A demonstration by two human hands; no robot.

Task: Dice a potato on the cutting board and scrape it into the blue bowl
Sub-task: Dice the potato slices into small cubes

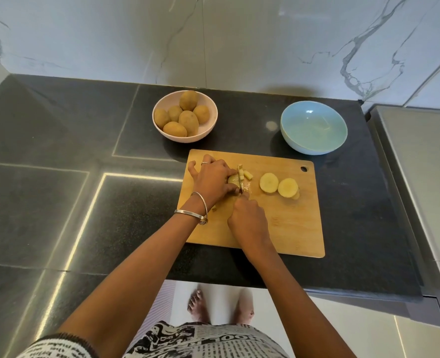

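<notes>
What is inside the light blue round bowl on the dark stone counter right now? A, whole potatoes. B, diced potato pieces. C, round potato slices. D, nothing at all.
D: the light blue round bowl shows only its bare inner surface, while the round potato slices lie on the wooden cutting board and the whole potatoes sit in the pale pink bowl.

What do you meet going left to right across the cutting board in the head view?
Left hand holding the potato piece → knife with cut sticks beside it → first round slice → second round slice, slightly overlapping another → hanging hole at the board's far right corner.
</notes>
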